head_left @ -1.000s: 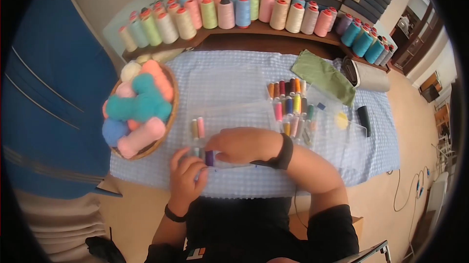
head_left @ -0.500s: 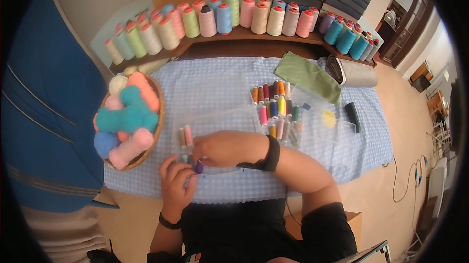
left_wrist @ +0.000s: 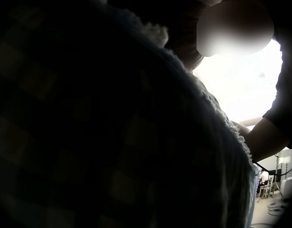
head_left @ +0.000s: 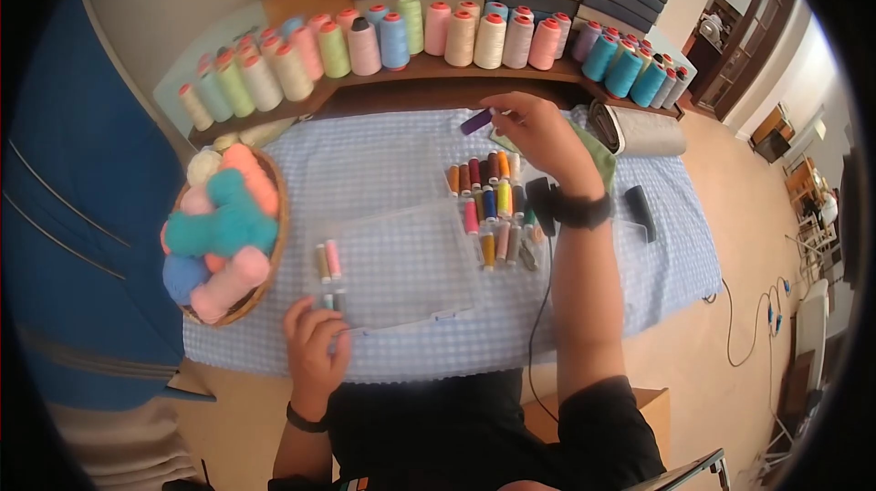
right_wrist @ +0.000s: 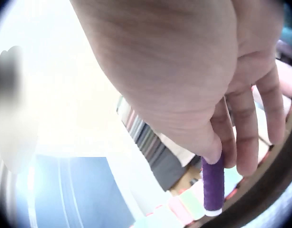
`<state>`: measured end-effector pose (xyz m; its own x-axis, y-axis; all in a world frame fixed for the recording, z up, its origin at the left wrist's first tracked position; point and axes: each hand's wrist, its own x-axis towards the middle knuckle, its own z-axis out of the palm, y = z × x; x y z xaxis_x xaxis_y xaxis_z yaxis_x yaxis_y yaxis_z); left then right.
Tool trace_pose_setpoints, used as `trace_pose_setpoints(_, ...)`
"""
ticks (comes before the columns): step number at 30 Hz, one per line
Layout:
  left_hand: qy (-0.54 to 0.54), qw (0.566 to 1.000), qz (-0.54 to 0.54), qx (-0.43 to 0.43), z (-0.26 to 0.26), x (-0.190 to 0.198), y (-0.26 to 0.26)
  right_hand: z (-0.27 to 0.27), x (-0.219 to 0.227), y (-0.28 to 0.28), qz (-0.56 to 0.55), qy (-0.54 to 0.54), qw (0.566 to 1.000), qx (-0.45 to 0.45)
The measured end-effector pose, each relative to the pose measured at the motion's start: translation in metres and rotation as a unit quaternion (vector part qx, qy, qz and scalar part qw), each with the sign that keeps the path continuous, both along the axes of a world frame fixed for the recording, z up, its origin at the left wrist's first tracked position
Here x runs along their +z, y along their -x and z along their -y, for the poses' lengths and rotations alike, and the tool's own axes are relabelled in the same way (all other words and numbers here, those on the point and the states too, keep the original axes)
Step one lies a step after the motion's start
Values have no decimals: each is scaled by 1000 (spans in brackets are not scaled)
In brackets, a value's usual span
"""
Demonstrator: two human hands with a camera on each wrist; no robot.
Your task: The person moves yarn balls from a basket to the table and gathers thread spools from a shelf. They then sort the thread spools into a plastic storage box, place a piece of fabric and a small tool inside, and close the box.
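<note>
My right hand (head_left: 543, 130) is raised over the far side of the table and pinches a purple thread spool (head_left: 475, 121) between thumb and fingers. In the right wrist view the purple spool's white end points down, away from the palm. My left hand (head_left: 317, 349) lies at the near left corner of a clear plastic case (head_left: 411, 258), fingers relaxed. Just beyond its fingertips are small spools (head_left: 329, 302), partly hidden. A tan spool (head_left: 322, 263) and a pink spool (head_left: 333, 259) lie side by side in the case. The left wrist view is mostly dark checked cloth.
Several colourful spools (head_left: 490, 203) lie in rows right of the case. A basket (head_left: 282, 245) of yarn stands at left. Large thread cones (head_left: 489, 42) line the back shelf. Green fabric (head_left: 598, 158), a grey fabric roll (head_left: 648, 133) and a black cylinder (head_left: 640, 213) lie at right.
My right hand has lifted the purple spool from the near left corner of the case and carried it far back and to the right. My left hand stays by the corner.
</note>
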<state>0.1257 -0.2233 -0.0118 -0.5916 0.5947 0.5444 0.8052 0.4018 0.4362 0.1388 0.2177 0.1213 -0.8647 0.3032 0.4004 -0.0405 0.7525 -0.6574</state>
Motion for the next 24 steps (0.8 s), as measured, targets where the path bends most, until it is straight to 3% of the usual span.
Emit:
trace_pose_setpoints(3,8,1000,-25,6,1,-2,2,-30,-31,11,-34,-65,995,-62)
trace_pose_setpoints(6,3,1000,-23,6,1,-1,2,-42,-48,15,14,-101,989,-111)
trace_pose_setpoints(9,8,1000,-27,7,1,-2,2,-43,-50,16,184,-114,964,-153)
trace_pose_setpoints(15,1,1000,-2,3,2,-3,1,-53,-71,19,227,-143,949,-167)
trace_pose_setpoints(21,3,1000,-23,5,2,-1,2,-65,-89,20,218,-143,957,-128)
trace_pose_setpoints(24,5,1000,-4,-9,4,-5,3,-64,-85,12,154,-144,967,-140)
